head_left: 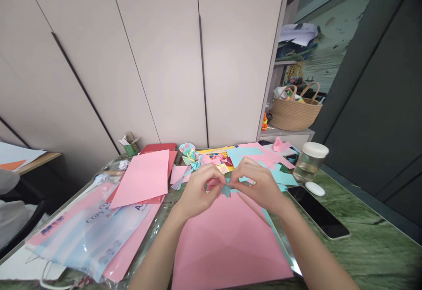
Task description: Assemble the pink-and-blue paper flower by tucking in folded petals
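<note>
Both hands meet over the far end of a large pink sheet (227, 246). My left hand (205, 186) is closed, its thumb and fingers pinching a small folded blue and pink paper piece (226, 189). From the other side my right hand (255, 182) pinches the same piece, fingertips almost touching those of the left. The fingers hide part of its shape. A thin wooden stick (255, 211) lies slanted on the pink sheet, below my right hand. Just beyond the hands are folded paper flowers (189, 151) and a box of small coloured beads (219, 157).
At left, a plastic copy-paper wrapper (95, 228) lies by stacked pink sheets (145, 178) and a small green box (130, 145). Blue and pink paper scraps (263, 154) are at the back right. A lidded jar (310, 162), white lid (315, 189) and phone (318, 211) stand right.
</note>
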`<state>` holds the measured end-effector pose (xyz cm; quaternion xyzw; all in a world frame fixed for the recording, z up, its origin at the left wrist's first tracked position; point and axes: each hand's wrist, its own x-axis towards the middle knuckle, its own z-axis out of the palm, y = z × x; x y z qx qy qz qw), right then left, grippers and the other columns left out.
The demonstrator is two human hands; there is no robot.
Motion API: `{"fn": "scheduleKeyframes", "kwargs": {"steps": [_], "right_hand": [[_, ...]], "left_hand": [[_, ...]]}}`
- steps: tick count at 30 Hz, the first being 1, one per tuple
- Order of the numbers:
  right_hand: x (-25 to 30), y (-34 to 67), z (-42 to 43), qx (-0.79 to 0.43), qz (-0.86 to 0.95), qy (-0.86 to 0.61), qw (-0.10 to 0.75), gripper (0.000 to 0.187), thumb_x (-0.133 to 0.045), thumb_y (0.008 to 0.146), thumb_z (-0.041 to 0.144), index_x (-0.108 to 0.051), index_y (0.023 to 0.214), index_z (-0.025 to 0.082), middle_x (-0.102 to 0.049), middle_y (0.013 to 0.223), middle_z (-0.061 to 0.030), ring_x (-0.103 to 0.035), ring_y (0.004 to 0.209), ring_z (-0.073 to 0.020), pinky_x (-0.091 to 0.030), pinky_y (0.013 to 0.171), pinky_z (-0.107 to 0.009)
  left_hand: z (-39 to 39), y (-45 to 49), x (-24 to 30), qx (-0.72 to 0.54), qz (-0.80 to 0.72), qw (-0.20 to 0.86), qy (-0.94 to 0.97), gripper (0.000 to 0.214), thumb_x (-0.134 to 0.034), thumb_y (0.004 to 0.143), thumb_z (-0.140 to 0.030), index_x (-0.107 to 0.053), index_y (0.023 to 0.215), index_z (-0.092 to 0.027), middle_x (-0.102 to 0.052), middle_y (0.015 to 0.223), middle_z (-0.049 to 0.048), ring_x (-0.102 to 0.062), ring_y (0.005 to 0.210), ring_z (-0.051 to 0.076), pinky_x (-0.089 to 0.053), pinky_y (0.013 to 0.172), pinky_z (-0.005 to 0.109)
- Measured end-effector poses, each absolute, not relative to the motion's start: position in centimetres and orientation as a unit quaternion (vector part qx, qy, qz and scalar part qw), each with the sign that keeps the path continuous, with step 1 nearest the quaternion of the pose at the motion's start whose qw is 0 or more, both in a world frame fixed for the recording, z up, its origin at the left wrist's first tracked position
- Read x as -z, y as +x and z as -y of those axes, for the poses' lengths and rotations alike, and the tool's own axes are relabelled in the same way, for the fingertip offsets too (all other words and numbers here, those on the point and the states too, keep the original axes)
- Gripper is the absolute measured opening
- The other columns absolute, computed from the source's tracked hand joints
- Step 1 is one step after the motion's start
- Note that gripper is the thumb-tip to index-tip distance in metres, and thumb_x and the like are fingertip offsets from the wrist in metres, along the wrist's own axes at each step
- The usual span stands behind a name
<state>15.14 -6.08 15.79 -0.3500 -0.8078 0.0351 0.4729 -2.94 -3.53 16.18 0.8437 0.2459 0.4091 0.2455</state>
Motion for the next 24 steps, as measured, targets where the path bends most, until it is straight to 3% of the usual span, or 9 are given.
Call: {"fn": "scheduleKeyframes", "kwargs": {"steps": [6, 12, 16, 24], "right_hand": [[-16.01, 14.92, 6.23, -0.046, 0.8, -0.384, 0.46, 0.01, -0.058, 0.078, 0.018, -0.055, 0.069, 0.022, -0.06, 0.067, 0.0017, -0.049, 0.069, -0.0139, -0.04, 0.071, -0.03], [-15.97, 14.86, 6.22, -0.051, 0.797, -0.392, 0.458, 0.011, -0.057, 0.078, 0.018, -0.056, 0.068, 0.023, -0.06, 0.065, 0.0018, -0.049, 0.069, -0.0141, -0.039, 0.072, -0.031], [-15.99, 14.79, 6.19, -0.048, 0.798, -0.39, 0.457, 0.012, -0.057, 0.077, 0.015, -0.057, 0.068, 0.023, -0.06, 0.066, 0.0019, -0.049, 0.069, -0.0139, -0.039, 0.073, -0.031], [-16.35, 15.02, 6.31, -0.084, 0.787, -0.426, 0.438, 0.01, -0.063, 0.072, 0.015, -0.056, 0.069, 0.022, -0.059, 0.069, 0.0022, -0.051, 0.073, -0.0142, -0.038, 0.073, -0.031]], "left_hand": [[3.41, -2.83, -16.22, -0.405, -0.26, 0.24, 0.843, 0.006, -0.055, 0.073, -0.013, -0.055, 0.075, -0.018, -0.056, 0.075, 0.0006, -0.05, 0.072, 0.013, -0.039, 0.067, 0.025], [3.39, -2.79, -16.17, -0.41, -0.26, 0.226, 0.844, 0.012, -0.051, 0.071, -0.008, -0.056, 0.073, -0.019, -0.055, 0.071, 0.0005, -0.05, 0.069, 0.012, -0.039, 0.066, 0.025], [3.32, -2.83, -15.98, -0.413, -0.266, 0.246, 0.835, 0.013, -0.05, 0.072, -0.007, -0.057, 0.073, -0.018, -0.055, 0.072, 0.001, -0.051, 0.069, 0.012, -0.039, 0.059, 0.022], [3.03, -2.68, -15.84, -0.412, -0.263, 0.275, 0.828, 0.01, -0.052, 0.076, -0.012, -0.06, 0.074, -0.018, -0.057, 0.074, 0.0014, -0.053, 0.072, 0.012, -0.04, 0.062, 0.022]]}}
